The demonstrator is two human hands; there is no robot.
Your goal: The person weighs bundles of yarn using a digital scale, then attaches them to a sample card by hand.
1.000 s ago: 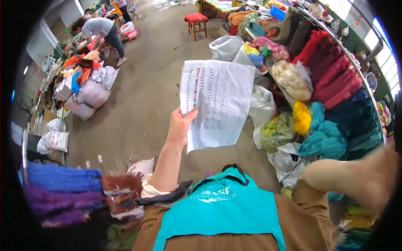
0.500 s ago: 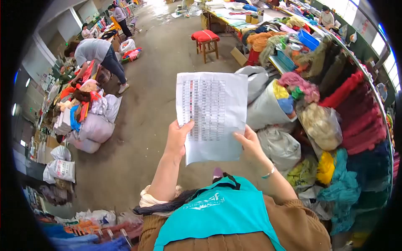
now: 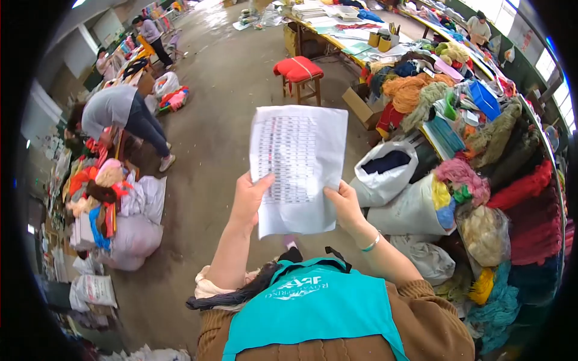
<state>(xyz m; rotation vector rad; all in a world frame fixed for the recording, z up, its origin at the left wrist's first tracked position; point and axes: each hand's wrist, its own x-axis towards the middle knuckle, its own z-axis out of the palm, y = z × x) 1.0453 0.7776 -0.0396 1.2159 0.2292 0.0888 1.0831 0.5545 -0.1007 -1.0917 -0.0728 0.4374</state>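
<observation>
A white sheet of paper (image 3: pixel 298 210) with a printed table is held up in front of me. My left hand (image 3: pixel 248 198) grips its left edge, thumb on the front. On the opposite edge my right hand (image 3: pixel 347 207) pinches the paper, also thumb in front. The fingers behind the sheet are hidden. The print is too small to read. A dark bundle of yarn (image 3: pixel 235 296) hangs over my left upper arm, beside the teal apron (image 3: pixel 313 304) I wear.
A red-cushioned stool (image 3: pixel 299 70) stands ahead. To the right are white sacks (image 3: pixel 385 180), a cardboard box (image 3: pixel 364 105) and a long table (image 3: pixel 337 39) heaped with yarn. At left, a person (image 3: pixel 123 117) bends over a pile of textiles (image 3: pixel 99 192). More people are farther off.
The view has moved forward along the floor; the stool, sacks and side piles appear nearer or lower. The paper stays in both hands, shifted slightly left.
</observation>
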